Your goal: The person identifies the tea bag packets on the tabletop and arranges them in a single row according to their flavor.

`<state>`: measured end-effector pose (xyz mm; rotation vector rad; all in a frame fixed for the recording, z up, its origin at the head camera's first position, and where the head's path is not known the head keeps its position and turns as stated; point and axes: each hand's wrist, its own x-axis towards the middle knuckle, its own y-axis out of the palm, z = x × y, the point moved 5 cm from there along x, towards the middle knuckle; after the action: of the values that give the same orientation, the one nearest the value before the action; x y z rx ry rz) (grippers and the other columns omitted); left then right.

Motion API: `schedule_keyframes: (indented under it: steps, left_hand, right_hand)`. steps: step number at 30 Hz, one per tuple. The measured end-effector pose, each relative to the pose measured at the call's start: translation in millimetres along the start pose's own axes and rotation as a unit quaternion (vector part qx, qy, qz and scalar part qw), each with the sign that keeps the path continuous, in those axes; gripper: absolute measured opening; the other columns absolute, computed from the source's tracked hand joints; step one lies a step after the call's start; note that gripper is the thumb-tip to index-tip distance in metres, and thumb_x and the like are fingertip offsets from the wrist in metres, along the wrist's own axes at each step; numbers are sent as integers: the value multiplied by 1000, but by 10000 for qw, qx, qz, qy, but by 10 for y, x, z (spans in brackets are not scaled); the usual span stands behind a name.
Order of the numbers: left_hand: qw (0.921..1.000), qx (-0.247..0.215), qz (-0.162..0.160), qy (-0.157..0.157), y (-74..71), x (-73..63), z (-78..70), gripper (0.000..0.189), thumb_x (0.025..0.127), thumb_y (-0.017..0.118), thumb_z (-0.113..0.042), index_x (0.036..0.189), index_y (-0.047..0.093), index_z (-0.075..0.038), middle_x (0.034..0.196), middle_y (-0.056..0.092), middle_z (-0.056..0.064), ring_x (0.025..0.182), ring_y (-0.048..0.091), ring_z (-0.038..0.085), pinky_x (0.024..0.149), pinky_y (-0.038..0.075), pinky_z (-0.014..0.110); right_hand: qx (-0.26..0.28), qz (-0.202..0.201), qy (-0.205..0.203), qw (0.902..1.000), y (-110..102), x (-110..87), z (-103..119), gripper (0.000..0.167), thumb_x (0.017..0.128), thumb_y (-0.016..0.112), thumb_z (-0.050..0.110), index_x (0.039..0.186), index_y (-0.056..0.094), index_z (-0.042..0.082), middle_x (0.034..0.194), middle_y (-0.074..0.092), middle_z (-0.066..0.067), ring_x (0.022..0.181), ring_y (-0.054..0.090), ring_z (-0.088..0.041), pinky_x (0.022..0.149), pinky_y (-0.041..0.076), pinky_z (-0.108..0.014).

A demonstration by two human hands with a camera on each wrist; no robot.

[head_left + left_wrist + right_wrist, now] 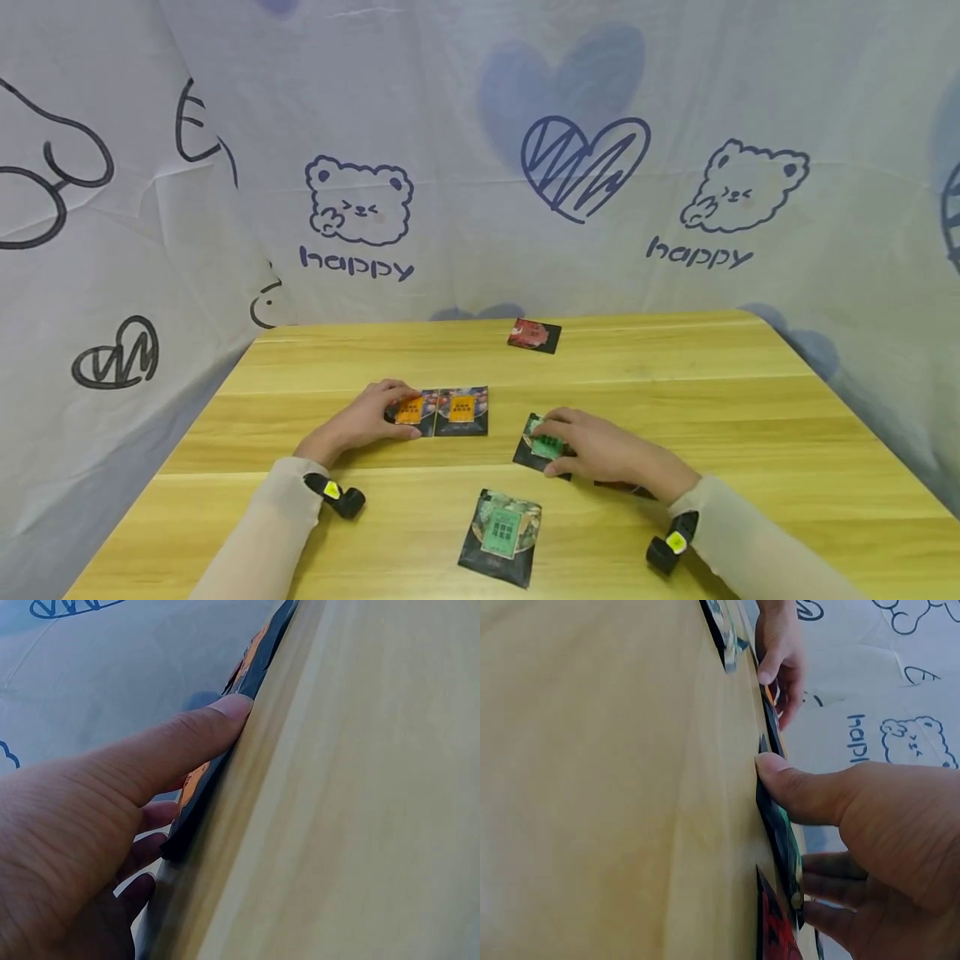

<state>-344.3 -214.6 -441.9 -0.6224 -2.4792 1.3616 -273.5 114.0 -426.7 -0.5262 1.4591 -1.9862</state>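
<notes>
Two black packets with orange labels lie edge to edge on the table. My left hand (367, 423) holds the left packet (427, 423), thumb at its near edge and fingers over its far side. The right one of the pair (463, 410) lies flat, untouched. Farther right, my right hand (603, 448) grips a black packet with a green label (534, 452) between thumb and fingers; in the right wrist view this green packet (781, 838) is tilted, and the fingers reach round its far side. A second green-label packet (501, 537) lies nearer the front, between the forearms.
A red packet (534, 335) lies near the back edge of the wooden table (697, 367). Another red packet (776, 930) lies beside my right hand, mostly hidden under the wrist in the head view. A printed cloth (465, 233) hangs behind the table.
</notes>
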Motion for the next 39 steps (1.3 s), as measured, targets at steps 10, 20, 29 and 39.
schedule_keyframes:
  steps: [10, 20, 29, 39]
  left_hand:
    - [10000, 19, 11, 27, 7, 11, 1, 75, 82, 76, -50, 143, 52, -14, 150, 36, 17, 137, 30, 41, 105, 31, 62]
    - [10000, -15, 6, -15, -10, -10, -15, 75, 82, 76, -49, 142, 52, -13, 150, 36, 18, 136, 30, 42, 104, 31, 62]
    - [10000, 12, -42, 6, -10, -14, 6, 74, 81, 77, -50, 142, 53, -14, 149, 37, 17, 135, 32, 41, 103, 32, 62]
    - [10000, -8, -35, -8, -17, -13, 0, 74, 81, 77, -50, 141, 54, -14, 149, 37, 16, 133, 34, 40, 103, 33, 61]
  right_hand:
    - [-111, 184, -58, 9998, -25, 132, -75, 52, 97, 61, 33, 145, 50, 14, 150, 39, -17, 136, 37, -37, 106, 36, -52]
    - [47, 16, -60, 10000, -29, 294, -59, 53, 96, 60, 43, 142, 52, 17, 145, 44, -12, 131, 44, -32, 104, 39, -49]
    - [95, 42, 38, 9999, -21, 469, -79, 50, 96, 62, 40, 141, 53, 20, 145, 43, -10, 130, 45, -31, 103, 40, -49]
    - [290, -6, -32, 9996, -50, 616, -99, 46, 97, 61, 37, 139, 54, 20, 145, 44, -9, 129, 46, -31, 103, 40, -49]
